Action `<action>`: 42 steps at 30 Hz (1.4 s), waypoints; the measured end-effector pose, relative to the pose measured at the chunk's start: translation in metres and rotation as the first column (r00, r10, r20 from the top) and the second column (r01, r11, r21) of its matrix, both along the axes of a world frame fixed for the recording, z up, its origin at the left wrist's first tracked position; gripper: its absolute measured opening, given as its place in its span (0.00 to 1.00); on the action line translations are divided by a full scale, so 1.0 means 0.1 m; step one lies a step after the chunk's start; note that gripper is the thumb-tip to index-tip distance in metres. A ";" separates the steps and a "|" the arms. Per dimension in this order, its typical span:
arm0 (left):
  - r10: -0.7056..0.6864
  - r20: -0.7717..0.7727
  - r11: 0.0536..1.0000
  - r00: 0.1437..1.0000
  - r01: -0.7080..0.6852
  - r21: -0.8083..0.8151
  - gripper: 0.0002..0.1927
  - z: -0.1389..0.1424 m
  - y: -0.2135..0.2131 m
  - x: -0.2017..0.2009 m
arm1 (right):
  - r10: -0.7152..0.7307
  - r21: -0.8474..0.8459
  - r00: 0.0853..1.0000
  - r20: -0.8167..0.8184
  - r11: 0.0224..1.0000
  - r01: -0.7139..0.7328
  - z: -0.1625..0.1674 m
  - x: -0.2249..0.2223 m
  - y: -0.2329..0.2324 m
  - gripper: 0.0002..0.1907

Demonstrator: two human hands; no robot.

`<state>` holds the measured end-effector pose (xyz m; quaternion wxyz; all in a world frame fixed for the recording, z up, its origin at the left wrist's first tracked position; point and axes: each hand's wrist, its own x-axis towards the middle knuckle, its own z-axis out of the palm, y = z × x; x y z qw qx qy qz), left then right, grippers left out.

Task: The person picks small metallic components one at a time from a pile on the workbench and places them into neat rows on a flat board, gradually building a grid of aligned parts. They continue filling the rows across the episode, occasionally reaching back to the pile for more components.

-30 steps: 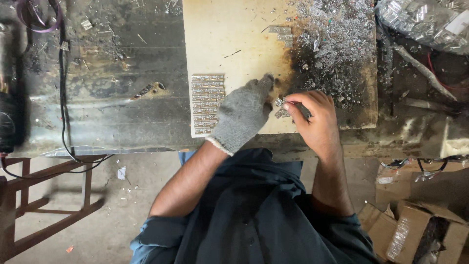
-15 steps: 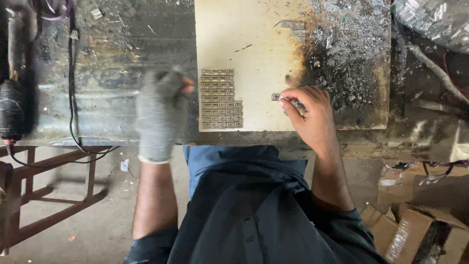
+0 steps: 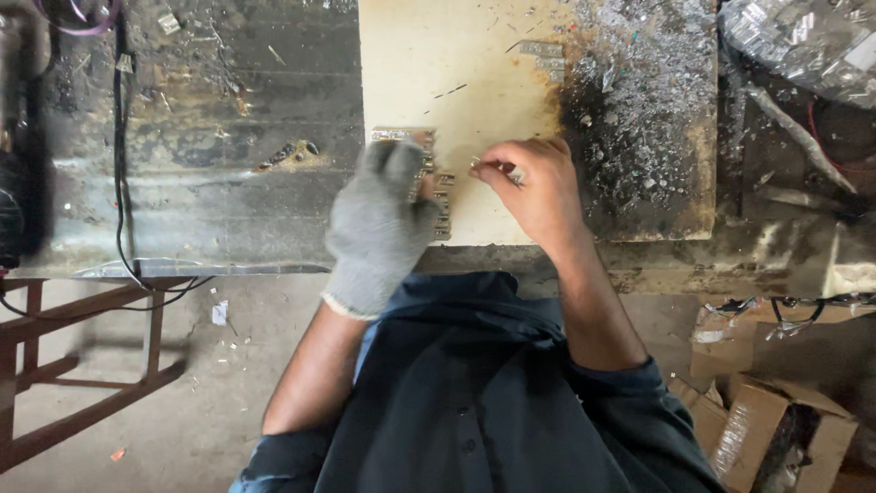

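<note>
Head camera looks straight down, close above workbench point(image 3: 228, 183); single view.

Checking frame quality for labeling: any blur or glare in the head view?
Head view: gloved left hand is motion-blurred over the metal pieces; bare right hand sharp; board bright but not blown out; shavings glint mildly; even light, soft shadows.

Brown cardboard boxes point(image 3: 785, 429) — lower right.
</note>
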<state>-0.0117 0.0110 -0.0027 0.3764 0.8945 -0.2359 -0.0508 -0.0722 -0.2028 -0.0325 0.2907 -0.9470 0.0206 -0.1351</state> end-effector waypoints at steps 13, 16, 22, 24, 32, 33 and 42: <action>0.367 0.178 0.902 0.913 -0.302 -0.310 0.18 -0.89 0.77 0.20 | 0.071 -0.092 0.997 0.019 0.993 -0.069 -0.07 0.02 0.13 0.08; 0.370 0.169 0.901 0.913 -0.309 -0.305 0.18 -0.93 0.77 0.20 | 0.096 -0.111 0.995 0.005 0.989 -0.095 -0.07 0.01 0.12 0.07; 0.357 0.159 0.903 0.920 -0.297 -0.311 0.18 -0.89 0.74 0.20 | 0.121 -0.182 0.991 -0.049 0.975 -0.128 -0.10 0.06 0.17 0.03; 0.357 0.163 0.902 0.920 -0.294 -0.315 0.18 -0.89 0.74 0.20 | 0.139 -0.216 0.989 -0.042 0.966 -0.145 -0.11 0.06 0.18 0.03; 0.353 0.161 0.900 0.922 -0.287 -0.327 0.18 -0.89 0.74 0.20 | 0.150 -0.158 0.987 -0.060 0.975 -0.157 -0.19 0.05 0.19 0.03; 0.352 0.155 0.900 0.923 -0.288 -0.327 0.18 -0.90 0.73 0.20 | 0.148 -0.155 0.987 -0.062 0.975 -0.156 -0.20 0.05 0.18 0.03; 0.330 0.152 0.907 0.932 -0.269 -0.324 0.19 -0.88 0.77 0.21 | 0.041 -0.058 0.992 0.116 0.998 -0.034 -0.06 -0.11 -0.03 0.05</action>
